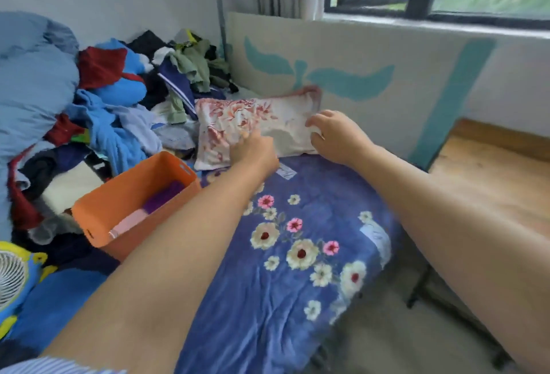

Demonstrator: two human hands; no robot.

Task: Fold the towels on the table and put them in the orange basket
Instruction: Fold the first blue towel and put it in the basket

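Note:
A white towel with a pink-red floral print (pixel 238 117) lies bunched at the far end of the table, which is covered by a blue flowered cloth (pixel 285 284). My left hand (pixel 253 150) rests on the towel's near edge with fingers reaching into the fabric. At the towel's right end, my right hand (pixel 333 132) curls its fingers over the edge. The orange basket (pixel 119 195) stands left of the table, holding a purple folded towel (pixel 163 195) and a pink one (pixel 131 220).
A large heap of mixed clothes (pixel 119 100) fills the left side behind the basket. A small fan (pixel 12 278) sits at the lower left. A white board with teal shapes (pixel 342 55) leans behind the table. A wooden surface (pixel 491 183) lies to the right.

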